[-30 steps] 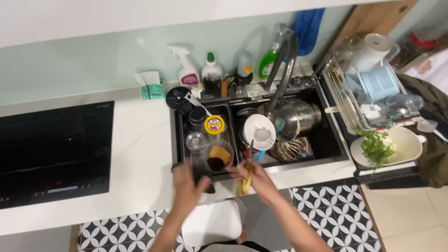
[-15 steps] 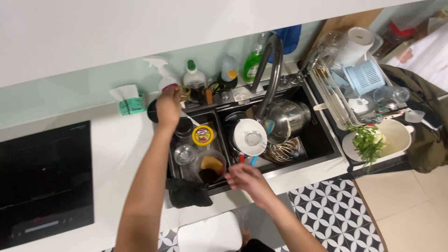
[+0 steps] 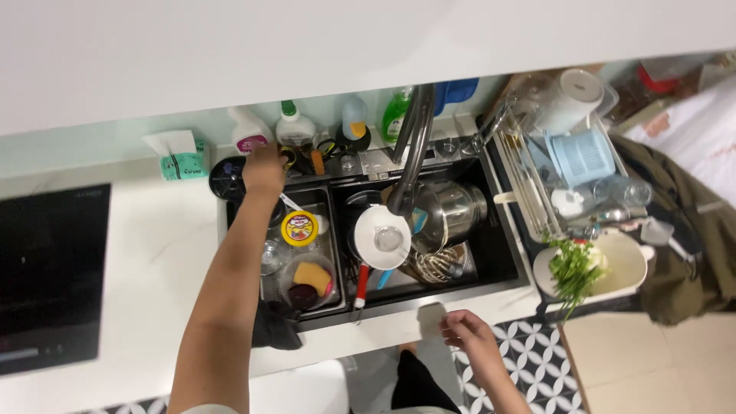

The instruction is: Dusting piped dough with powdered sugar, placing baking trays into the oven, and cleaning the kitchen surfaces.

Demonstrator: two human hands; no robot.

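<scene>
My left hand point(image 3: 264, 168) reaches across the left sink basin to the back ledge, right under a white spray bottle with a pink label point(image 3: 249, 132) and next to a round black drain cover point(image 3: 228, 178). What its fingers hold is hidden. My right hand point(image 3: 468, 332) hangs over the front edge of the counter, fingers loosely curled, holding nothing. The black sink point(image 3: 502, 261) holds a white lid point(image 3: 382, 238), a steel pot point(image 3: 447, 207), a whisk point(image 3: 435, 266), a yellow-lidded tub point(image 3: 299, 228) and a bowl with a sponge point(image 3: 310, 279).
A dark faucet point(image 3: 412, 146) arches over the sink. Several bottles line the back ledge, a green one point(image 3: 395, 113) among them. A dish rack point(image 3: 567, 165) and a bowl of green herbs point(image 3: 590, 268) stand right. A black cooktop point(image 3: 47, 276) lies left.
My left hand has gone from the sink's front edge up to the back ledge. My right hand has dropped away from the sink to the counter's front. The view has shifted rightward.
</scene>
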